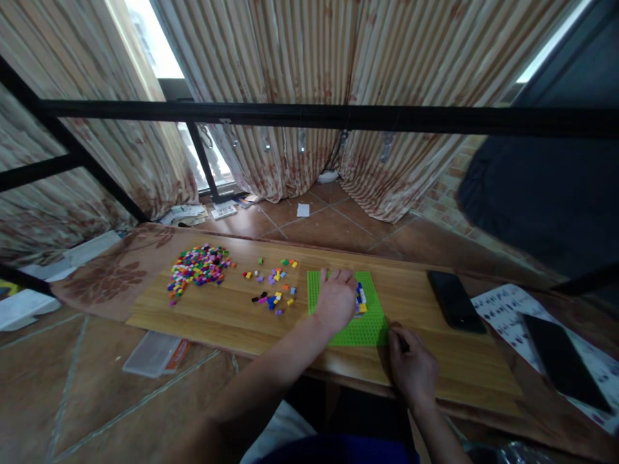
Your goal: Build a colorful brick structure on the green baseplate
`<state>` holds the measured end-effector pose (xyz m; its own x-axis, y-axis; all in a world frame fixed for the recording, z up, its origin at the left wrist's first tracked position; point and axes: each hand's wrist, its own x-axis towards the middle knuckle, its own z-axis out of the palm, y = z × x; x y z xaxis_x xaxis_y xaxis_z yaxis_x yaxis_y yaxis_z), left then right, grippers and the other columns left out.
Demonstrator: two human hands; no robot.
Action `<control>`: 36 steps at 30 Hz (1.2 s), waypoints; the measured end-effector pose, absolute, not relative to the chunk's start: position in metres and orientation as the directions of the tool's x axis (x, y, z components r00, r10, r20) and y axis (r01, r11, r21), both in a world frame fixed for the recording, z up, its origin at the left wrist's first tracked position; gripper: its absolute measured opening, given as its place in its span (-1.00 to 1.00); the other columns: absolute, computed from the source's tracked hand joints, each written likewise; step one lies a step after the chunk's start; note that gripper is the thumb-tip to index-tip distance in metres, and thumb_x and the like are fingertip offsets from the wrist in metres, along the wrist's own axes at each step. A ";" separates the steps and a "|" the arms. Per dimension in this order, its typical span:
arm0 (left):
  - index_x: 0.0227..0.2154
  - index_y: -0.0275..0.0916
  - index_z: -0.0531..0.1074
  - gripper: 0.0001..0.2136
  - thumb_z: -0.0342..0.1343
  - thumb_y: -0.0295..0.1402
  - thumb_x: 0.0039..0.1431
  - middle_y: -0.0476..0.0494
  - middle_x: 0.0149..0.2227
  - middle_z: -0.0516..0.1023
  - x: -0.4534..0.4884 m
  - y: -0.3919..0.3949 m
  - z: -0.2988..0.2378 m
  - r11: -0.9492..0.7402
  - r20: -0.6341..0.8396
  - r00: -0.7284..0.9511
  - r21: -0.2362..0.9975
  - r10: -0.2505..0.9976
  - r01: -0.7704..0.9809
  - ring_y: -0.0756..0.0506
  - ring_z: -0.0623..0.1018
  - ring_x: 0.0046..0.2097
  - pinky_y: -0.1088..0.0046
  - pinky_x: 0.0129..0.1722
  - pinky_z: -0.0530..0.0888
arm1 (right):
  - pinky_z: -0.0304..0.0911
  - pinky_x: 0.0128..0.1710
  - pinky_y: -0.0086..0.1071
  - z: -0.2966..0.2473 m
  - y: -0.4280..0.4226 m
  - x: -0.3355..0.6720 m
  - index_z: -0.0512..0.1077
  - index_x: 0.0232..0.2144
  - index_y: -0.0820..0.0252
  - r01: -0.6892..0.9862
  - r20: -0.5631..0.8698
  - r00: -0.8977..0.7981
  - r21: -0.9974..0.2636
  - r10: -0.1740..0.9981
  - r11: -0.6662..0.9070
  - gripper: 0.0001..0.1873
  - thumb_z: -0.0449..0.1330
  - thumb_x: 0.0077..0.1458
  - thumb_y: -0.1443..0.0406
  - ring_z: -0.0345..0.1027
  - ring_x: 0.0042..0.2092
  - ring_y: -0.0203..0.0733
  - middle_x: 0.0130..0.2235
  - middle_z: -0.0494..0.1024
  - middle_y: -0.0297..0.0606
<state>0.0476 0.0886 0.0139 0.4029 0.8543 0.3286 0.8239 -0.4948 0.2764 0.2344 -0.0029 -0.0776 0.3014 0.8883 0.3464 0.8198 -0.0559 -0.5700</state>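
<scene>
A green studded baseplate [360, 332] lies on the wooden board. My left hand [337, 298] is over its upper middle, fingers bent down towards the studs; whatever is under the fingertips is hidden. Just right of that hand, a small cluster of white, blue and yellow toy bricks [361, 299] sits on the plate, partly covered by the hand. At the plate's lower right corner rests my right hand [413, 366], its fingers curled in with the thumb against them. I cannot make out anything between them.
Left of the plate are scattered loose bricks [276, 276] and a larger multicoloured brick pile [200, 264]. A black phone [454, 299] lies to the right, beside a printed sheet [507, 309] and another dark device [565, 361]. A clear plastic box [151, 353] is on the floor. A black rail [290, 116] crosses beyond.
</scene>
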 end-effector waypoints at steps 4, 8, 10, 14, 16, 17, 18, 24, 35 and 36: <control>-0.26 -0.25 0.48 -0.86 0.02 -0.41 0.22 -0.18 -0.01 0.50 0.053 0.088 0.013 -0.514 0.313 0.441 0.212 0.841 0.831 -0.16 0.40 0.01 -0.01 0.19 0.16 | 0.24 -0.26 -0.31 -0.078 -0.004 0.236 0.52 -0.27 0.22 0.824 0.324 0.312 -0.561 0.893 -0.085 -0.42 -0.08 0.20 -0.09 0.47 -0.24 -0.05 -0.22 0.61 -0.11; -0.19 -0.29 0.47 -0.82 -0.01 -0.45 0.23 -0.22 -0.06 0.50 0.057 0.088 0.011 -0.485 0.311 0.416 0.193 0.855 0.853 -0.17 0.40 -0.01 0.01 0.17 0.19 | 0.24 -0.27 -0.30 -0.079 -0.003 0.237 0.52 -0.25 0.21 0.830 0.299 0.318 -0.546 0.900 -0.112 -0.42 -0.08 0.19 -0.09 0.47 -0.23 -0.03 -0.20 0.61 -0.10; -0.18 -0.31 0.46 -0.81 -0.01 -0.45 0.22 -0.23 -0.07 0.49 0.058 0.088 0.010 -0.482 0.313 0.411 0.199 0.856 0.853 -0.18 0.40 -0.01 0.02 0.16 0.22 | 0.24 -0.28 -0.31 -0.079 -0.003 0.238 0.53 -0.25 0.21 0.834 0.289 0.313 -0.540 0.905 -0.116 -0.44 -0.07 0.18 -0.08 0.47 -0.24 -0.04 -0.21 0.61 -0.10; -0.19 -0.31 0.45 -0.84 0.05 -0.42 0.19 -0.22 -0.04 0.47 0.055 0.086 0.014 -0.466 0.325 0.373 0.285 0.869 0.837 -0.20 0.40 0.01 0.07 0.12 0.28 | 0.24 -0.28 -0.29 -0.079 -0.003 0.240 0.52 -0.25 0.19 0.839 0.253 0.319 -0.524 0.913 -0.148 -0.48 -0.05 0.16 -0.04 0.47 -0.24 -0.04 -0.19 0.61 -0.11; -0.21 -0.29 0.44 -0.87 0.08 -0.40 0.19 -0.20 -0.01 0.46 0.051 0.085 0.020 -0.458 0.350 0.337 0.364 0.874 0.811 -0.18 0.40 0.02 0.14 0.10 0.31 | 0.25 -0.27 -0.29 -0.078 -0.003 0.240 0.52 -0.25 0.19 0.836 0.238 0.323 -0.526 0.916 -0.158 -0.49 -0.04 0.16 -0.03 0.47 -0.23 -0.03 -0.19 0.61 -0.12; -0.23 -0.28 0.43 -0.89 0.07 -0.40 0.21 -0.19 -0.02 0.46 0.046 0.083 0.022 -0.456 0.363 0.318 0.404 0.876 0.793 -0.16 0.41 0.01 0.20 0.08 0.33 | 0.25 -0.27 -0.28 -0.078 -0.003 0.240 0.52 -0.25 0.18 0.834 0.232 0.327 -0.527 0.916 -0.164 -0.50 -0.04 0.15 -0.03 0.47 -0.23 -0.03 -0.19 0.61 -0.12; -0.25 -0.27 0.42 -0.91 0.04 -0.41 0.23 -0.17 -0.06 0.47 0.041 0.080 0.024 -0.453 0.372 0.302 0.442 0.878 0.774 -0.13 0.43 -0.01 0.26 0.05 0.35 | 0.25 -0.27 -0.28 -0.078 -0.003 0.240 0.52 -0.24 0.18 0.832 0.227 0.331 -0.528 0.916 -0.170 -0.50 -0.04 0.15 -0.03 0.47 -0.23 -0.03 -0.18 0.61 -0.12; -0.32 -0.24 0.38 -0.87 -0.05 -0.47 0.28 -0.12 -0.26 0.47 -0.030 0.045 0.010 -0.254 0.298 0.097 0.549 0.950 0.797 -0.05 0.48 -0.22 0.42 -0.20 0.43 | 0.26 -0.29 -0.27 -0.082 -0.003 0.241 0.52 -0.25 0.16 0.831 0.242 0.350 -0.526 0.905 -0.181 -0.50 -0.05 0.13 -0.04 0.46 -0.25 -0.04 -0.19 0.61 -0.12; -0.33 -0.20 0.45 -0.80 -0.08 -0.43 0.31 -0.10 -0.25 0.55 -0.090 0.024 -0.050 -0.433 0.426 0.236 0.459 0.873 0.776 -0.07 0.51 -0.15 0.27 -0.01 0.44 | 0.24 -0.29 -0.28 -0.082 -0.004 0.238 0.53 -0.27 0.20 0.855 0.304 0.324 -0.500 0.896 -0.139 -0.44 -0.07 0.16 -0.07 0.45 -0.26 -0.05 -0.18 0.61 -0.10; -0.31 -0.19 0.45 -0.80 -0.08 -0.44 0.31 -0.10 -0.24 0.55 -0.090 0.025 -0.051 -0.445 0.438 0.242 0.455 0.866 0.771 -0.07 0.51 -0.14 0.26 0.00 0.44 | 0.24 -0.29 -0.28 -0.081 -0.004 0.238 0.53 -0.27 0.20 0.854 0.311 0.322 -0.503 0.894 -0.133 -0.43 -0.07 0.17 -0.08 0.45 -0.26 -0.06 -0.19 0.61 -0.09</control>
